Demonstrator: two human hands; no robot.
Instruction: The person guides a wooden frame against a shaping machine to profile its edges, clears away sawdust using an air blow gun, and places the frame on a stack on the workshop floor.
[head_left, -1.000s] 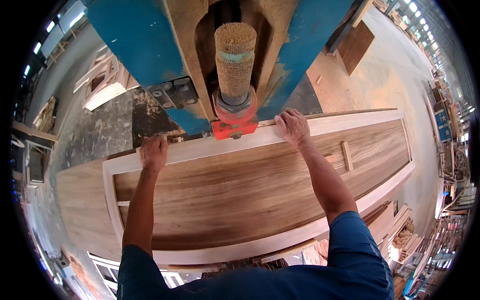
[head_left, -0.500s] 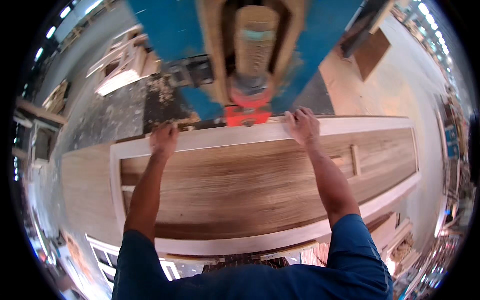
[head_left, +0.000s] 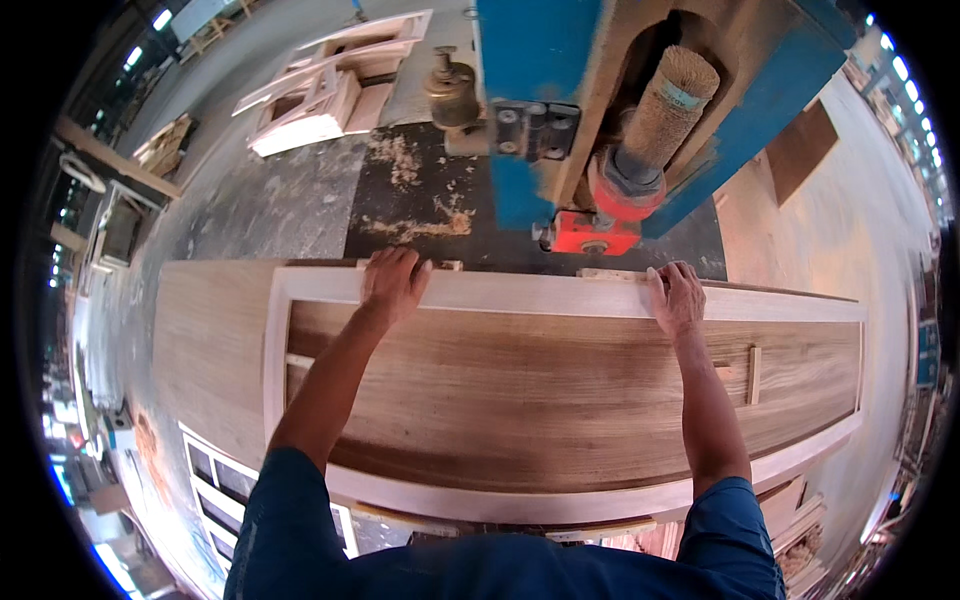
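A large wooden door panel lies flat before me, with brown wood grain inside a pale frame. My left hand is closed over the far rail of the frame, left of the middle. Farther right, my right hand grips the same rail, its fingers curled at the far edge. Just beyond the rail hangs a red block below a dusty ribbed cylinder on a blue machine. A narrow gap separates the red block from the rail. A small wood strip rests on the panel near its right end.
Sawdust lies on the dark machine table. A brass-coloured cup-shaped fitting stands left of the machine. Pale wooden frames are stacked at the far left. A wide board extends left of the panel, and a white lattice frame lies at lower left.
My view has shifted, so the machine now appears farther right and tilted. The red block, which overlapped the rail's far edge, now shows apart from it. Both hands stay on the rail.
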